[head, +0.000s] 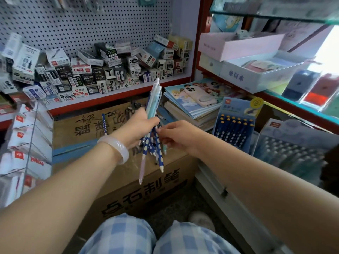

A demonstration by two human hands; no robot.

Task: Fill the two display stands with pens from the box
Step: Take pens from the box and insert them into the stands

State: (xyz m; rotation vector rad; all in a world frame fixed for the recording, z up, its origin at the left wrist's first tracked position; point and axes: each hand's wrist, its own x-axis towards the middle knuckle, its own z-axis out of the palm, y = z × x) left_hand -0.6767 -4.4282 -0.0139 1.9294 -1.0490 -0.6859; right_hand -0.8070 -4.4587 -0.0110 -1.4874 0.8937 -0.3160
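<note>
My left hand (pixel 139 125) grips a bundle of pens (pixel 153 101), pale blue and white ones sticking up and dark blue dotted ones hanging down. My right hand (pixel 176 134) pinches one of the dotted pens (pixel 158 143) at the lower part of the bundle. Both hands hover over a brown cardboard box (pixel 128 180). One dotted pen (pixel 104 124) lies loose on the box top. A blue display stand (pixel 236 123) holding a row of dotted pens stands to the right. A second pale stand (pixel 293 147) sits further right, blurred.
A shelf (pixel 110 96) of small pen cartons runs along the pegboard behind the box. A stack of notebooks with a phone (pixel 200 97) on top lies right of the box. A clear rack (pixel 27 143) of white packets stands at the left. My checked trousers fill the bottom.
</note>
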